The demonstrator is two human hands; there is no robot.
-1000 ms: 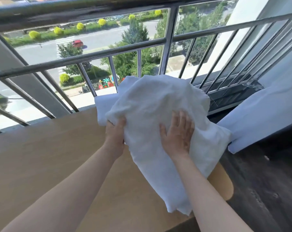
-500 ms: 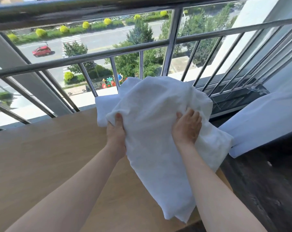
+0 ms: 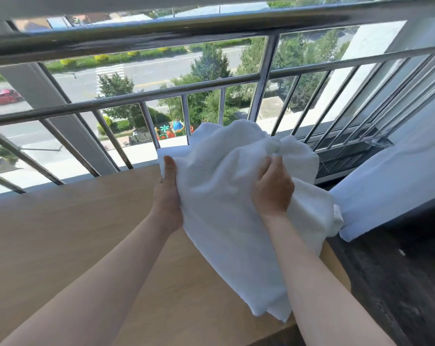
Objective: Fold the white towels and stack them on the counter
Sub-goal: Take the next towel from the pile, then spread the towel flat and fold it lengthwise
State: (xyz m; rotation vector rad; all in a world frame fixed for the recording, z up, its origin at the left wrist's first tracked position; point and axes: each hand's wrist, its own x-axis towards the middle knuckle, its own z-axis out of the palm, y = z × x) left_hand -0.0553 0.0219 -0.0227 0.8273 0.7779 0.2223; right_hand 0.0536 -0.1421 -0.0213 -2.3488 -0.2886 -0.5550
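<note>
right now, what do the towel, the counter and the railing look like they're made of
The white towel: soft woven cloth, likely cotton, matte; it bunches and drapes. The counter: light wood or wood-look laminate, smooth, with faint grain. The railing: polished metal, probably stainless steel, showing bright reflections.

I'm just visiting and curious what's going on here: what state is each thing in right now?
Loose white cloth towel: unfolded, bunched, gripped by both hands.
Left hand: grips the towel's left edge.
Right hand: clutches bunched fabric.
Flat white towel behind: lying on the light wooden counter, mostly hidden.
</note>
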